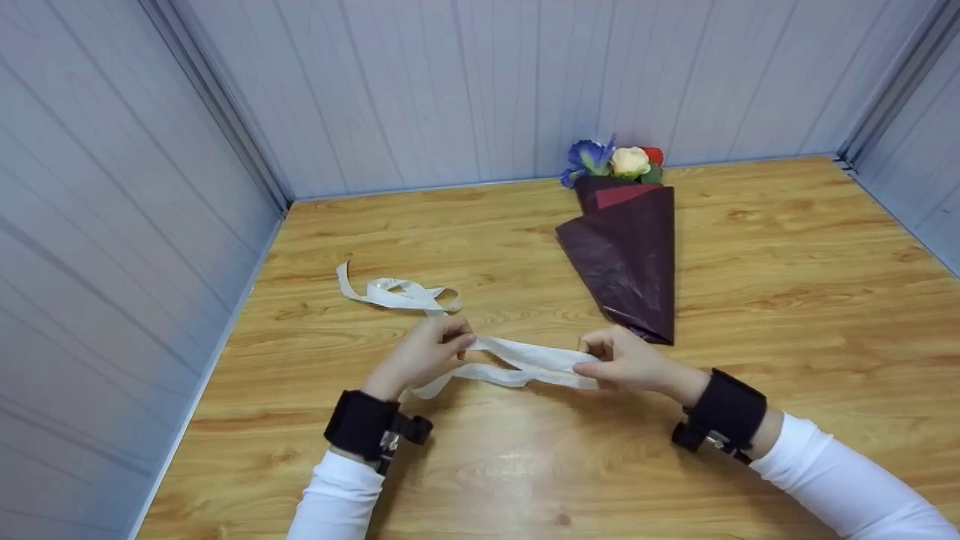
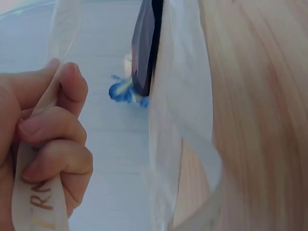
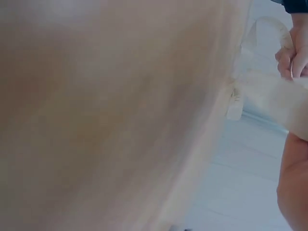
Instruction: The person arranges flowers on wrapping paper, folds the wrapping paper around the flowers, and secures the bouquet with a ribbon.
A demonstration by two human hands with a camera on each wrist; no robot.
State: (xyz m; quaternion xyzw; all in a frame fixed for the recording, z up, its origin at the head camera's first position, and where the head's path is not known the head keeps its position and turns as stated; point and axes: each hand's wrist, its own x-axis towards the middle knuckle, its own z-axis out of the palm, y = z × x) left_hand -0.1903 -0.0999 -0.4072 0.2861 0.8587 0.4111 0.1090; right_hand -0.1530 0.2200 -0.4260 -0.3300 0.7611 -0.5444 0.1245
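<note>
A white ribbon (image 1: 536, 354) stretches between the two hands over the wooden table. My left hand (image 1: 431, 349) pinches it between thumb and curled fingers; in the left wrist view gold lettering shows on the ribbon (image 2: 41, 207) below those fingers. At the other end my right hand (image 1: 626, 360) pinches the ribbon between thumb and fingertips. A second strand hangs beneath the stretched one, and a loose curled length (image 1: 397, 292) lies beyond the left hand. Past the right hand lies a bouquet (image 1: 630, 262) in dark purple wrapping paper.
The bouquet's blue, cream and red flowers (image 1: 628, 161) point toward the back wall (image 1: 450, 90). Pale panels also stand along the left and right of the wooden table (image 1: 787, 300). Each wrist wears a black strap (image 1: 726, 411) with a small camera.
</note>
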